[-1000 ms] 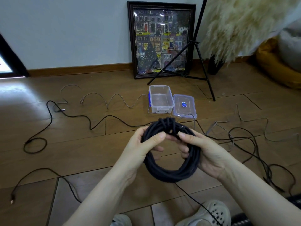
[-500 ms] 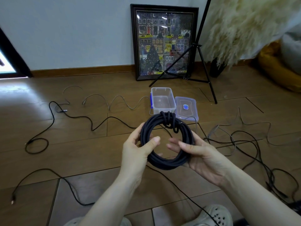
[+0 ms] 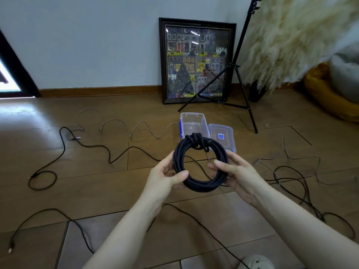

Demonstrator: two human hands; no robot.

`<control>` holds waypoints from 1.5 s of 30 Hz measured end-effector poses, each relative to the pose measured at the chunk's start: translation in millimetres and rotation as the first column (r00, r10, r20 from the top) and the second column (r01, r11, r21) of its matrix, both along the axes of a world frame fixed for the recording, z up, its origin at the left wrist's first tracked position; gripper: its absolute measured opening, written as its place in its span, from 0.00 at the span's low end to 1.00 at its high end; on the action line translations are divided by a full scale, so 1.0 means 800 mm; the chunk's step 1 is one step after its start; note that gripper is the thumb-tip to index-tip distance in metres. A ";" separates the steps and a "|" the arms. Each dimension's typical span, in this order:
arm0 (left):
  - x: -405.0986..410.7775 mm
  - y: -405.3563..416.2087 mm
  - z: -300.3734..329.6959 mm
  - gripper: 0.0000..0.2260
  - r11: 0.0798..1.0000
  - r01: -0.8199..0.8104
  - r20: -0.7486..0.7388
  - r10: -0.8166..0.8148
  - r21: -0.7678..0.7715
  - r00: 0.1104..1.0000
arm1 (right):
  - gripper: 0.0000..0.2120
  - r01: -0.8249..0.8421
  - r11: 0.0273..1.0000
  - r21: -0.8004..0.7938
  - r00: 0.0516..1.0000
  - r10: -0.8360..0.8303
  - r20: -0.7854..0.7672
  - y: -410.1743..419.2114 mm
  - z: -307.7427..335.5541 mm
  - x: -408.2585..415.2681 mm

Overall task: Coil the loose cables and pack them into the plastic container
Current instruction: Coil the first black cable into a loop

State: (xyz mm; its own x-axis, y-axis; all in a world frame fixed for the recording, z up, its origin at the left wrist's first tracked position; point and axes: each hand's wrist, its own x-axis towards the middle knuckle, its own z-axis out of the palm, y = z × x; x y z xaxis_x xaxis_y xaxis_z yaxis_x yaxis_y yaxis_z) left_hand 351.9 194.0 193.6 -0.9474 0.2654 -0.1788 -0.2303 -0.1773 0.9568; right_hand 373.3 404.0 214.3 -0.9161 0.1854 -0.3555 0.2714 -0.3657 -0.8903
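Head view: both hands, L (image 3: 167,179) & R (image 3: 240,177), grip black cable coil (image 3: 200,164) in midair, above floor (image 3: 116,191); open plastic container (image 3: 194,124) just beyond; loose cables (image 3: 87,146) sprawl both sides.

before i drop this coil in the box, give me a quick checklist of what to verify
1. Coil held securely: ok. The left hand and right hand each grip one side of the black cable coil.
2. Coil bound: ok. A wrap of turns at its top holds the loops together.
3. Container open: ok. The clear plastic container sits on the floor with its lid off beside it.
4. Container has room: ok. Nothing shows inside it.
5. Coil fits: cannot tell. The coil looks wide against the opening.
6. Tail free: cannot tell. A black cable passes under the hands, and its link to the coil is hidden.
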 end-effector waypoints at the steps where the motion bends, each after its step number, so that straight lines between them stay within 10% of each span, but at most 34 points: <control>1: -0.008 -0.001 -0.001 0.31 1.000 -0.019 0.010 0.019 -0.003 1.000 | 0.29 -0.039 0.999 0.021 0.999 0.038 0.034 0.000 0.000 -0.008; 21: -0.311 -0.013 -0.005 0.34 0.974 0.034 -0.055 -0.047 -0.224 0.997 | 0.30 -0.008 0.990 0.138 1.000 0.005 0.022 -0.025 -0.029 -0.277; 33: -0.517 -0.009 -0.139 0.23 0.993 -0.083 0.013 0.084 -0.090 0.996 | 0.31 0.046 0.973 0.226 0.999 -0.051 0.018 -0.017 -0.144 -0.493; 45: -0.610 0.020 -0.324 0.22 0.879 0.071 0.084 -0.036 -0.472 0.996 | 0.30 0.011 0.963 0.270 0.998 -0.027 0.057 -0.006 -0.245 -0.600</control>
